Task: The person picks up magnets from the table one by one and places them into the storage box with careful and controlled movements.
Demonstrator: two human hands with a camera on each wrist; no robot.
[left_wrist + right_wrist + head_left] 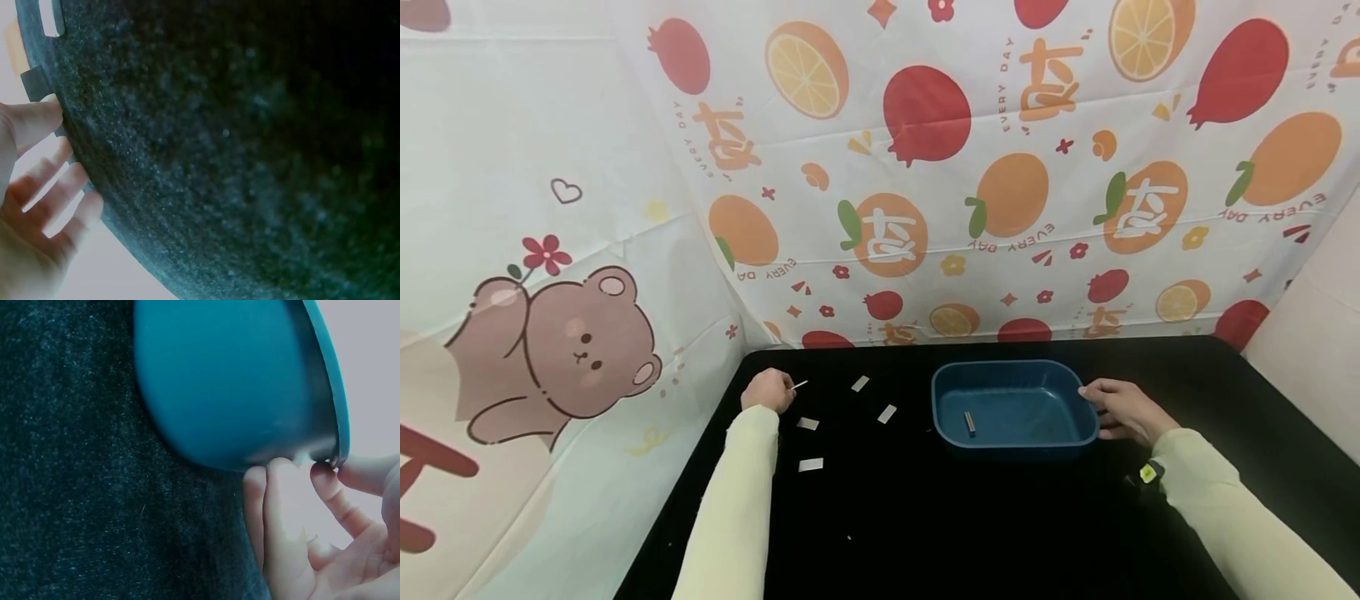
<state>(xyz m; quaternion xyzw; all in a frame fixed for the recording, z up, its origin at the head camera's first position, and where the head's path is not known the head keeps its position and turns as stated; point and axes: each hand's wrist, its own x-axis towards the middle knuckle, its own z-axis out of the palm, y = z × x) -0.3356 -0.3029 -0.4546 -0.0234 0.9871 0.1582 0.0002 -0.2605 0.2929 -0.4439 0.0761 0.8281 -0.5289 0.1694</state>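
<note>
We see the picture's top edge cut off the blue tub (219, 381) in the right wrist view and a pale piece (52, 17) in the left one. We cannot identify the tiny speck (849, 537) on the surface (940, 525).

A screened-off work nook, by the look of it; whether it stands in a home, an office or a lab cannot be told. Behind the black, matte, round-cornered surface (940, 517) hangs a creased white fabric sheet printed with oranges, red fruit and "EVERY DAY" lettering (951, 187). Left of the surface is a pale fabric sheet with a brown cartoon bear (580, 350); to its right, a plain pale pinkish screen (1315, 308). On the surface, an open blue rectangular tub (1022, 451) and small pale flat rectangles (811, 464) suggest a worktop.
</note>
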